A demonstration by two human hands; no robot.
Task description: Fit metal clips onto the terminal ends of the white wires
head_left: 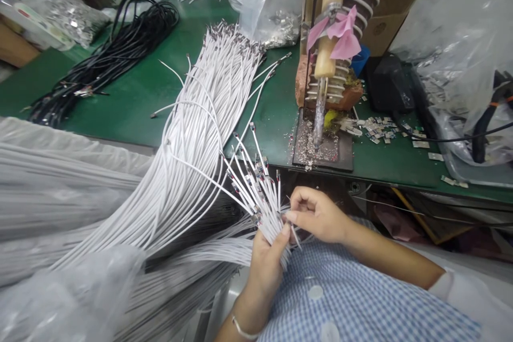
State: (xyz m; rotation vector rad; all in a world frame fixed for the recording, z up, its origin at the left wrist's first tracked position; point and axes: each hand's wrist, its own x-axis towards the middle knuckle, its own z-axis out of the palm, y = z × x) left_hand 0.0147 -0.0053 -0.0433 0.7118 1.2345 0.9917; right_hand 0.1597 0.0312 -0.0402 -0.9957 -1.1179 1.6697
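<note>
A bunch of white cables (pixel 269 227) with small metal connectors on their ends is gripped in my left hand (pixel 266 262), the thumb lying across it. The connector ends fan out up and to the left, past the table edge. My right hand (pixel 320 214) is closed in a pinch at the right side of this bunch, its thumb and forefinger by a cable end; what exactly sits between the fingertips is too small to make out. Left of both hands, a large bundle of white cables (pixel 208 101) lies over the table edge, connector ends on the table.
A soldering iron (pixel 324 59) with a pink ribbon points down at a dark plate (pixel 340 157) strewn with solder bits. Small connectors (pixel 379 129) lie right of it, beside pliers (pixel 487 117). Black cables (pixel 116 48) rest on the green table (pixel 128 117); plastic bags (pixel 272 0) stand behind.
</note>
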